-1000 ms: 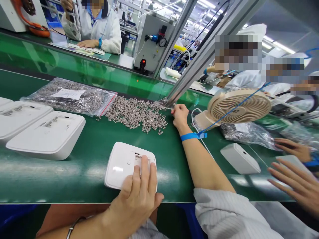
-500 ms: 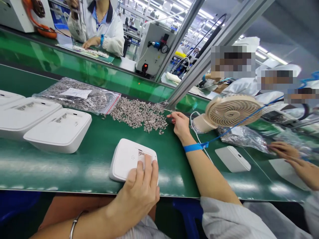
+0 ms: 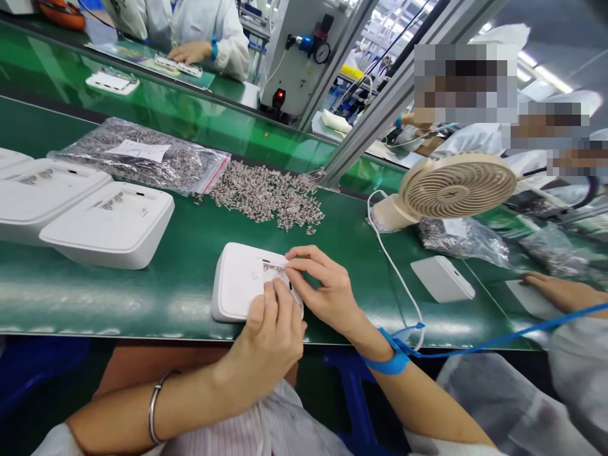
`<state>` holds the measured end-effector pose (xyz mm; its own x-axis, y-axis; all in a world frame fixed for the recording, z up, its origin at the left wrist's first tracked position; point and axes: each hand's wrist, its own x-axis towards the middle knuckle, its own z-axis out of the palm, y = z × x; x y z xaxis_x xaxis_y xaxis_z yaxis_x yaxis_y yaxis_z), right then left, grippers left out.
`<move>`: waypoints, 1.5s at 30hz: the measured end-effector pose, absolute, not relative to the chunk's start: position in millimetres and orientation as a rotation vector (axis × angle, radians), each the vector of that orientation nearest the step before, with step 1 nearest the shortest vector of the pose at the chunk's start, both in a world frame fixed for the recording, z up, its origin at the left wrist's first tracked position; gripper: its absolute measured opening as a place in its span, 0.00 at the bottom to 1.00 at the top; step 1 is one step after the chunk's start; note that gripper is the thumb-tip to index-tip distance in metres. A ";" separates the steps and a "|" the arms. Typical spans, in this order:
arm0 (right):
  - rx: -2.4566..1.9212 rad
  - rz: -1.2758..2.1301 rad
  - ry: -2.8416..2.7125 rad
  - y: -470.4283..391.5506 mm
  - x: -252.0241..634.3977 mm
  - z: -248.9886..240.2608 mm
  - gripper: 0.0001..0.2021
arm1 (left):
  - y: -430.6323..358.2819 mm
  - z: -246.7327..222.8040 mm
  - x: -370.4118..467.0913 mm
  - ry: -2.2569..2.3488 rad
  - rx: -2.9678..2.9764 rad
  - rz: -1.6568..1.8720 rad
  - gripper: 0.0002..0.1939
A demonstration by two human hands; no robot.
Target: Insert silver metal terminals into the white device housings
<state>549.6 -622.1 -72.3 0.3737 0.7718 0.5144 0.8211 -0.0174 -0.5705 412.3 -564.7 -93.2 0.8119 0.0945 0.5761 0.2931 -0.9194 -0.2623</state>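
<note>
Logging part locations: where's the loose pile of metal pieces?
In the head view, the pile lies on the green work surface, slightly above and left of centre, at the right end of the clear bag and beyond the white casing.

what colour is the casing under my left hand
The casing is white; the head view shows it best.

Bench (image 3: 190, 297): green, glossy
White cases (image 3: 109, 221): row at left, recesses up
Zip bag (image 3: 95, 145): metal bits inside, far edge, left
Loose bits (image 3: 270, 196): beside zip bag's red-striped end, toward far edge
Single case (image 3: 232, 278): middle, by near edge
Beige fan (image 3: 453, 187): right, toward far edge
White cable (image 3: 393, 261): trails toward near edge
Second bag (image 3: 479, 245): right of fan base
Right-hand case (image 3: 439, 278): between second bag and near edge
</note>
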 end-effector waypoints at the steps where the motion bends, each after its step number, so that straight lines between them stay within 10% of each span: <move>1: -1.791 -0.085 -1.403 -621.5 550.4 -73.0 0.08 | -564.8 -93.4 412.5 -0.292 -2.660 -0.825 0.20; 45: -1.960 -0.008 -1.460 -609.9 549.2 -62.5 0.08 | -573.6 -82.5 406.4 -0.323 -2.672 -0.597 0.22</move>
<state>549.2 -609.9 -62.5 0.3699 0.8439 0.3885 0.8482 -0.1361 -0.5119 406.4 -573.6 -82.5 0.8832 0.1372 0.4484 0.2998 -0.9006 -0.3148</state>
